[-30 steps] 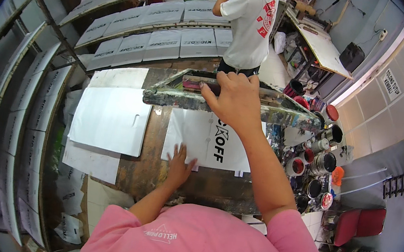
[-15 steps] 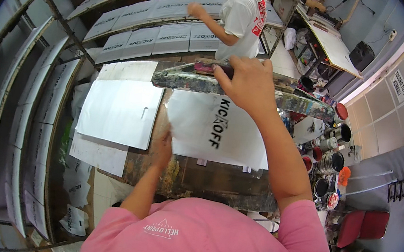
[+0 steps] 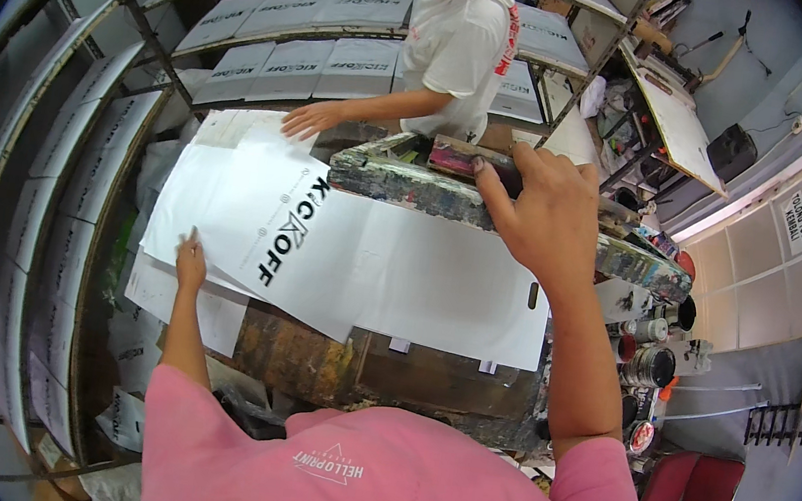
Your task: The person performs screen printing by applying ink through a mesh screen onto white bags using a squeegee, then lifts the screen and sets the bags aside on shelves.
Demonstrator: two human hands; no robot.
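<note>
My left hand point(image 3: 190, 262) is at the left side of the work table, its fingers closed on the edge of a printed white bag point(image 3: 274, 180). That bag lies tilted over a pile of white bags, bold black lettering near its right end. Flat on the board to its right is a blank white bag point(image 3: 458, 273) with a handle slot. My right hand point(image 3: 551, 209) grips the paint-crusted bar of a screen printing frame point(image 3: 409, 188), held raised above the blank bag. Under my right thumb is a stained squeegee point(image 3: 462, 161).
Across the table stands a person in a white shirt point(image 3: 454, 67); one of their hands point(image 3: 312, 117) reaches over the bags. Racks of printed bags point(image 3: 353, 69) stand behind and at left point(image 3: 80, 171). Ink pots point(image 3: 650, 363) crowd the right side. A red chair point(image 3: 693, 482) stands lower right.
My left hand has drawn the printed bag leftward off the board onto the pile, uncovering the blank bag. The other person has stepped left and lowered a hand toward the bags.
</note>
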